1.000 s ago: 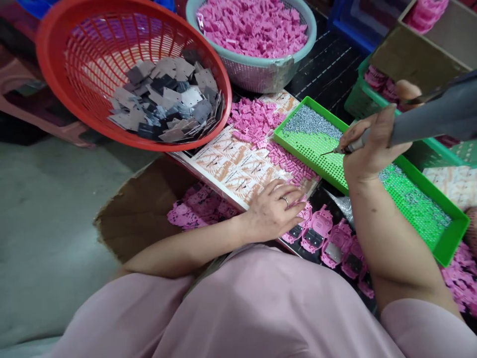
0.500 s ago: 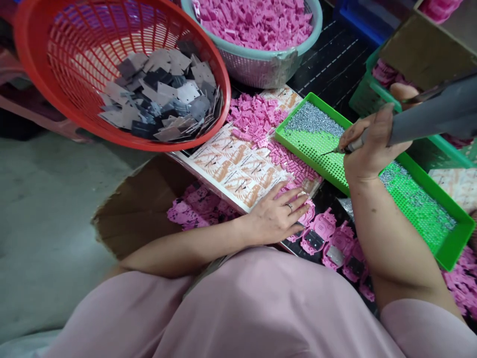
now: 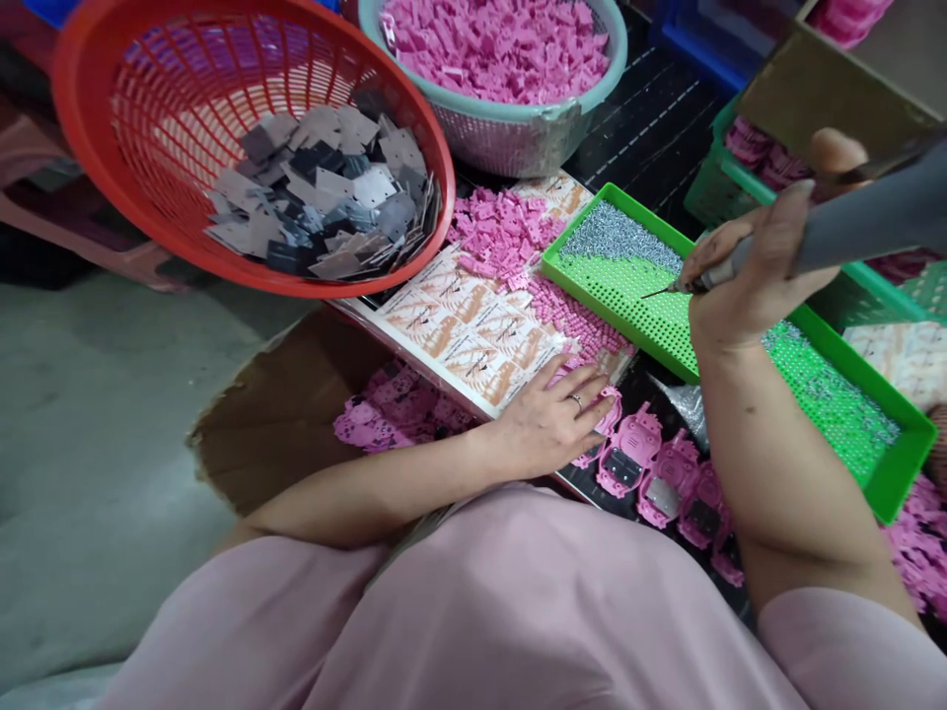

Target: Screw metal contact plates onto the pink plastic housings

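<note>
My right hand (image 3: 755,266) is wrapped round a grey electric screwdriver (image 3: 873,222), its thin bit pointing left above a green tray (image 3: 729,390). Small silver screws (image 3: 621,237) are heaped at the tray's far end, with more scattered at the near end. My left hand (image 3: 554,419) lies flat with its fingers stretched out, over pink plastic housings at the table's edge and partly covering them. To its right a row of pink housings (image 3: 628,449) continues, several with a dark or silver metal plate (image 3: 661,496) in them.
A red basket (image 3: 252,271) of metal plates (image 3: 332,197) stands at the left. Behind is a pale green basket (image 3: 503,128) of pink parts (image 3: 495,49). Loose pink pieces (image 3: 503,232) lie on printed sheets (image 3: 466,335). Below the edge, a cardboard box (image 3: 273,404) holds pink parts.
My right hand and the screwdriver have shifted slightly to the right, the bit still above the green tray. My left hand stays in nearly the same place. The whole view has moved a little.
</note>
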{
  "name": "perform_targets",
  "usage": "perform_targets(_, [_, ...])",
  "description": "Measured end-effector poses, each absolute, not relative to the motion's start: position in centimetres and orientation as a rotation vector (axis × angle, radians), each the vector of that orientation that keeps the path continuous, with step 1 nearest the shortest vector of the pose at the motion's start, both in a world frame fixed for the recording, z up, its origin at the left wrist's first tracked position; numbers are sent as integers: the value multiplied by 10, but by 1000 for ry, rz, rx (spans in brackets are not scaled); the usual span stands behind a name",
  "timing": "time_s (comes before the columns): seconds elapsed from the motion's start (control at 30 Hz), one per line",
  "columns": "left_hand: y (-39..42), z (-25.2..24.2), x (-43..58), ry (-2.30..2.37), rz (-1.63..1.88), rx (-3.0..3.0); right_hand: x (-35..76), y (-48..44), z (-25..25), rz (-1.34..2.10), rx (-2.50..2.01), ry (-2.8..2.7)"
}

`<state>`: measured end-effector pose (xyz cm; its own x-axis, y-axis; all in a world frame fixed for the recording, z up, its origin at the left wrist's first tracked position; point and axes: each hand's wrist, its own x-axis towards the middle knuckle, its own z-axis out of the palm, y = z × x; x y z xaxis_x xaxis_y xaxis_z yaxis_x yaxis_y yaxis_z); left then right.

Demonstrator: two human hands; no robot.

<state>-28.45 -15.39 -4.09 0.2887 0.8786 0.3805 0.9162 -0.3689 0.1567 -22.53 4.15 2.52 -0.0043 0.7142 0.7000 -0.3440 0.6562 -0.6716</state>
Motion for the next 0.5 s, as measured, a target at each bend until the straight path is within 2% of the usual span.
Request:
perform_targets(0.13, [-155,-40,-284,-1719,-632,-2450,-234,47,12,866,-445,-1464])
perform_targets(0.5, [-154,-45,-285,-1714,-645,-2462,-239,45,12,992,-310,-1376])
